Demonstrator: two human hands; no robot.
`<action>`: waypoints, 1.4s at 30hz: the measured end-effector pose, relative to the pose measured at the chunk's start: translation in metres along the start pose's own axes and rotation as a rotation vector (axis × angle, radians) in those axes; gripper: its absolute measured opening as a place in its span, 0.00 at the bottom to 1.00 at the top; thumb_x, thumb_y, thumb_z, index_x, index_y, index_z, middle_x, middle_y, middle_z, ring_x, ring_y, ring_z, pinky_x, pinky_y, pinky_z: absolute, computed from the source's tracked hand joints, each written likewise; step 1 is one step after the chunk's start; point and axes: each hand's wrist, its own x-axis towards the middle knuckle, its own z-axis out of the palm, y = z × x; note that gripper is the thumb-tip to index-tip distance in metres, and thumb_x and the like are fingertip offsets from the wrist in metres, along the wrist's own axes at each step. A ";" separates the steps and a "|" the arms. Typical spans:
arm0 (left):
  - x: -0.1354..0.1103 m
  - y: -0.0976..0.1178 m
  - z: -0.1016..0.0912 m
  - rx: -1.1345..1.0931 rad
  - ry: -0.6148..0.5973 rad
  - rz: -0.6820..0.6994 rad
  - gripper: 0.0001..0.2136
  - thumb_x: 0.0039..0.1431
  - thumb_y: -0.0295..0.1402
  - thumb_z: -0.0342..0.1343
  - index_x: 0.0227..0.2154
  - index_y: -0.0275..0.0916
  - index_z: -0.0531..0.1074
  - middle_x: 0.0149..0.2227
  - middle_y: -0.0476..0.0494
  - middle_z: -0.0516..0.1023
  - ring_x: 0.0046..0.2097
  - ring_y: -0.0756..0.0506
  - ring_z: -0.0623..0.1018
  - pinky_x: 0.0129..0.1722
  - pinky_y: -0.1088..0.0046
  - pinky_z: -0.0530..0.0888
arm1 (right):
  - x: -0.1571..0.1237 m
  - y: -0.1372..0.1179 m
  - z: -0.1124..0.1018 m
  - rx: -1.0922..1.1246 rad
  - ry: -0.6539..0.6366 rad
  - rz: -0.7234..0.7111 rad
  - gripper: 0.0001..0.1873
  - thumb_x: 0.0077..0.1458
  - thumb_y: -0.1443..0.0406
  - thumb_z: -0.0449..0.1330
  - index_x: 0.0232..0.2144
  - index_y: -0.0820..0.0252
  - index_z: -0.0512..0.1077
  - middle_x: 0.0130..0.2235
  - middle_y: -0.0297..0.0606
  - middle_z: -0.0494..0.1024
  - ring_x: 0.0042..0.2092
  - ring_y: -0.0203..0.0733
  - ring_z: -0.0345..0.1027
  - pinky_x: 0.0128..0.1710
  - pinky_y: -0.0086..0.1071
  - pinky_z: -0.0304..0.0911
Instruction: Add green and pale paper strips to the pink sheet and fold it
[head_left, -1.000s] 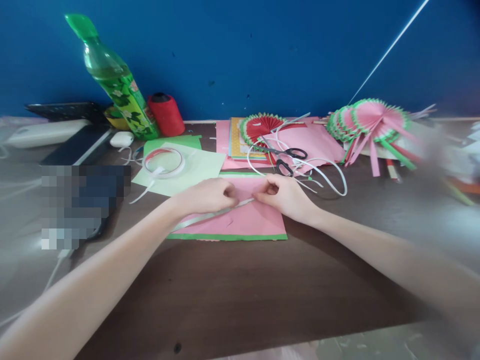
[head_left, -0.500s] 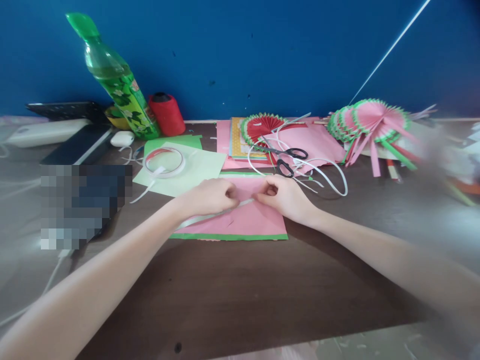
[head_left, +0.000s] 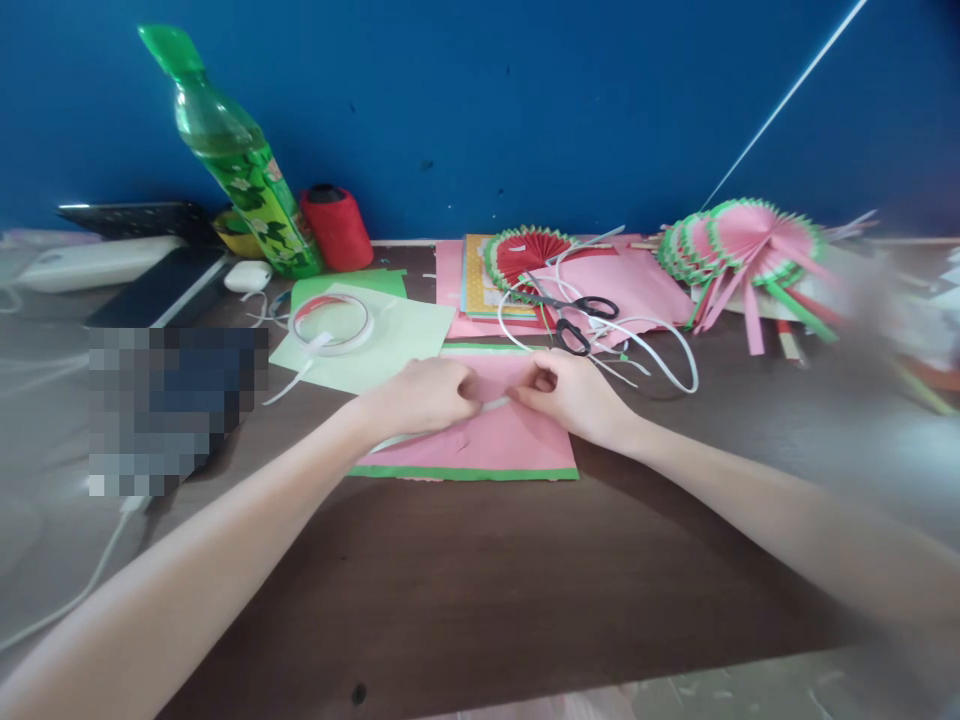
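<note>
A pink sheet of paper (head_left: 517, 440) with green edges lies on the table in front of me. Above it, both hands pinch a thin white strip (head_left: 495, 404), which shows in the small gap between them. My left hand (head_left: 435, 392) is closed, its fingertips on the strip; the strip's pale tail passes beneath that wrist. My right hand (head_left: 566, 392) has thumb and finger pressed together on the other side of the gap. Scissors with black handles (head_left: 574, 325) lie just beyond my right hand. Whether the strip is stuck to the paper I cannot tell.
A roll of tape (head_left: 332, 322) rests on pale green paper (head_left: 405, 335) at left. Behind stand a green bottle (head_left: 240, 165) and a red thread spool (head_left: 337, 228). Folded paper fans (head_left: 765, 240) lie at back right, and a white looped band (head_left: 686, 360) surrounds the scissors.
The view has shifted slightly, moving everything a little to the right. My hands keep the same pinch, and less of the strip's tail shows below my left wrist.
</note>
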 end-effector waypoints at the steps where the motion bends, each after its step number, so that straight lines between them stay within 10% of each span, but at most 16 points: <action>1: 0.000 0.000 0.000 0.009 0.002 0.000 0.10 0.46 0.34 0.46 0.16 0.37 0.55 0.18 0.51 0.63 0.23 0.51 0.62 0.27 0.72 0.56 | 0.000 0.000 0.000 -0.005 -0.003 0.000 0.12 0.45 0.66 0.63 0.19 0.63 0.63 0.22 0.30 0.63 0.25 0.31 0.54 0.26 0.26 0.48; 26: -0.007 0.000 -0.012 0.177 -0.053 -0.083 0.16 0.47 0.46 0.48 0.17 0.37 0.60 0.20 0.47 0.66 0.24 0.48 0.65 0.27 0.71 0.58 | 0.003 0.008 -0.004 0.059 -0.042 -0.039 0.02 0.48 0.69 0.60 0.27 0.63 0.69 0.24 0.31 0.67 0.26 0.31 0.57 0.28 0.26 0.51; 34: -0.012 -0.001 -0.025 0.160 -0.185 -0.038 0.05 0.43 0.34 0.48 0.20 0.39 0.61 0.21 0.49 0.66 0.22 0.50 0.63 0.23 0.73 0.56 | 0.002 0.014 -0.006 0.131 -0.003 -0.030 0.03 0.50 0.68 0.56 0.29 0.63 0.69 0.23 0.31 0.65 0.25 0.31 0.56 0.26 0.26 0.52; 42: -0.019 -0.006 -0.016 0.167 -0.064 -0.031 0.11 0.43 0.41 0.52 0.25 0.39 0.62 0.27 0.47 0.69 0.27 0.48 0.67 0.24 0.73 0.58 | 0.002 0.016 -0.006 0.163 0.018 -0.079 0.06 0.51 0.69 0.53 0.32 0.63 0.69 0.27 0.34 0.69 0.26 0.32 0.58 0.27 0.26 0.53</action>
